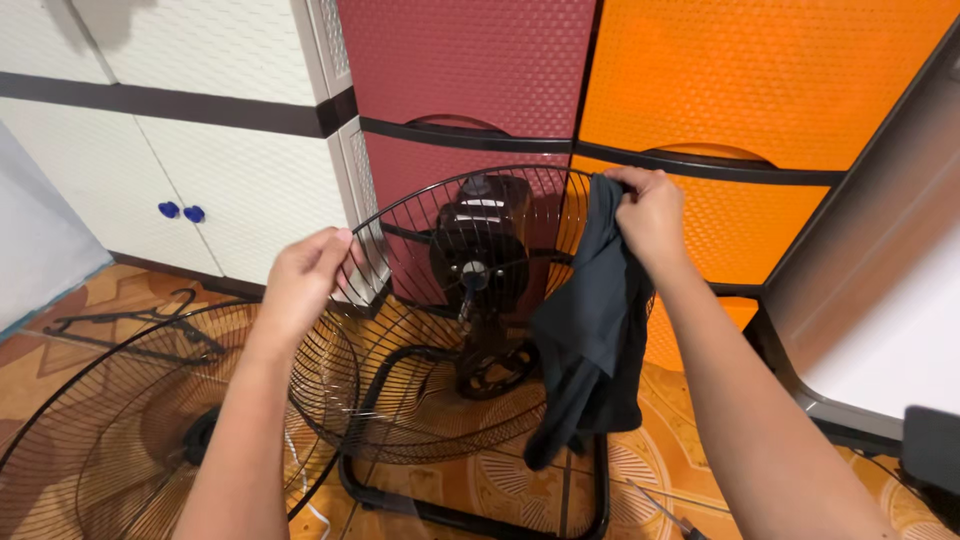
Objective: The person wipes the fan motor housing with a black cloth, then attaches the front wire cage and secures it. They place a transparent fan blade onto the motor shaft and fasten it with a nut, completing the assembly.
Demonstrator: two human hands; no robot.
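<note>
A black floor fan stands on the floor with its front cover off: the rear wire grille (420, 215) and the motor hub (478, 255) are exposed. My left hand (305, 275) pinches the grille's left rim. My right hand (650, 215) is shut on a dark grey cloth (590, 330) at the grille's upper right rim, and the cloth hangs down over the right side of the grille. The fan's black tubular base (470, 515) rests on the tiles below.
A detached round wire grille (130, 420) lies on the floor at lower left. Behind it lies a black hanger (130, 325). White cupboard doors (250, 180) with blue knobs, maroon drawers (470, 70) and orange drawers (760, 80) stand behind. A grey-and-white surface (890, 330) is at right.
</note>
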